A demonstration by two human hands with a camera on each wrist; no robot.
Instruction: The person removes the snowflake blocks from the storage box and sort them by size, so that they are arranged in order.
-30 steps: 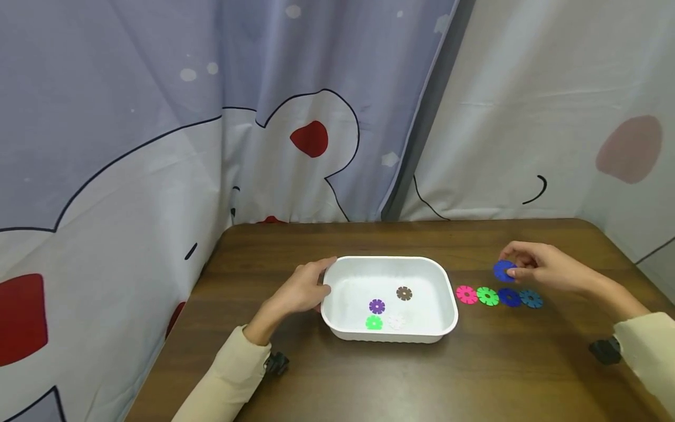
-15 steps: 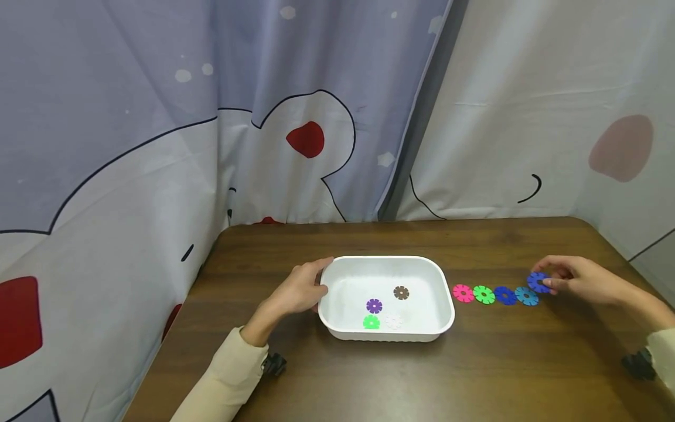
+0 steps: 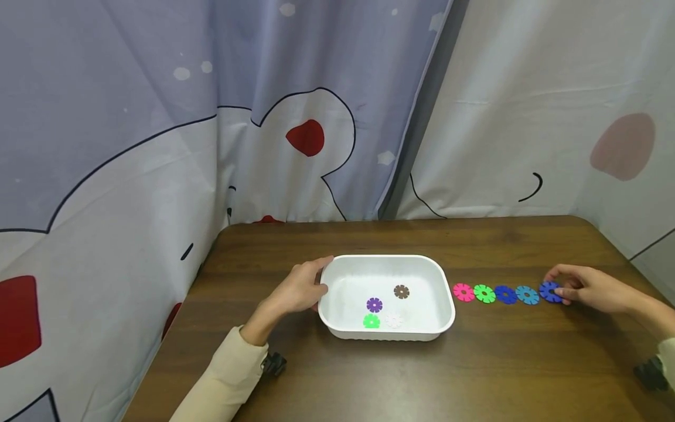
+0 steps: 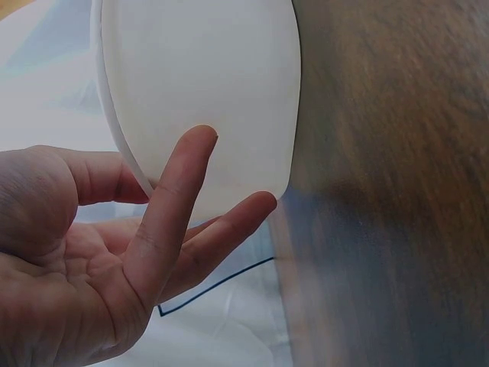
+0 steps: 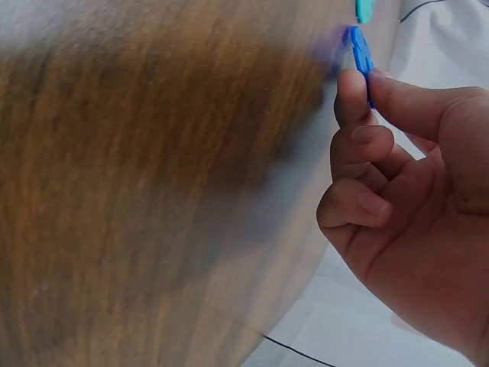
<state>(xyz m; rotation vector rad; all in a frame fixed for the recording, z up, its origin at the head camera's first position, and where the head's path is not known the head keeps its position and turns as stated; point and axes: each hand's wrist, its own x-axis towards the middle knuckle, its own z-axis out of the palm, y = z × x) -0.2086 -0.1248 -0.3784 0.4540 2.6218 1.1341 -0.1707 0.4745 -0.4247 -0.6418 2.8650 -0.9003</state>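
My right hand point(image 3: 596, 288) pinches a blue snowflake disc point(image 3: 549, 291) by its edge between thumb and forefinger. The disc is at the right end of a row, beside a light blue disc point(image 3: 527, 295). In the right wrist view the held disc point(image 5: 361, 53) stands edge-on, close over the table, with the other fingers curled in. My left hand point(image 3: 299, 287) grips the left end of a white plastic tray point(image 3: 387, 336). The left wrist view shows the thumb over the rim and fingers against the tray's outer wall point(image 4: 221, 69).
Further left in the row are pink point(image 3: 463, 292), green point(image 3: 484, 294) and dark blue point(image 3: 505, 295) discs. Inside the tray lie brown point(image 3: 401, 292), purple point(image 3: 374, 305), green point(image 3: 371, 321) and white point(image 3: 394, 320) discs. A printed curtain point(image 3: 295, 193) hangs behind the wooden table point(image 3: 422, 381).
My right hand has carried the blue disc rightward and down, from above the row to its right end beside the light blue disc. The left hand stays on the tray.
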